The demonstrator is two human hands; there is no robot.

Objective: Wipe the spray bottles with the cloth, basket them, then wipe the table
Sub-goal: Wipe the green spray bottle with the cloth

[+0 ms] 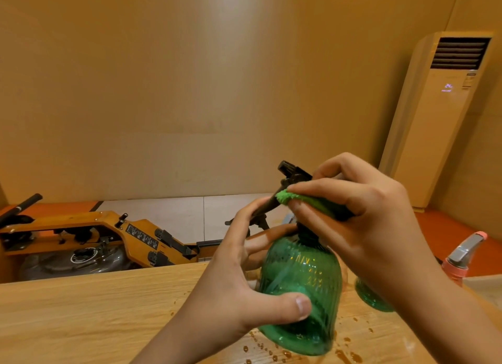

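Presently | left hand (239, 290): wrapped round the body of the green spray bottle (304, 287), thumb across its front; bottle tilted over the counter (81, 323) | right hand (366, 219): pinching the green cloth (304, 199) against the bottle's black sprayer head | second green bottle (372, 298): on counter, behind right forearm | droplets (350, 357): on counter beside bottle base

The table (81, 323) fills the lower frame. At lower centre the spray bottle (301, 276) tilts over it, with the left hand (233, 290) round its body from the left and the right hand (361, 222) pressing the cloth (288, 196) on its trigger head from the right. Droplets (347, 357) lie on the table around its base. A second bottle (372, 298) sits behind the right forearm, and a third spray bottle (461, 255) stands at the right edge. Behind the table at left lies a rowing machine (108, 236). An air conditioner (440, 119) stands at upper right.
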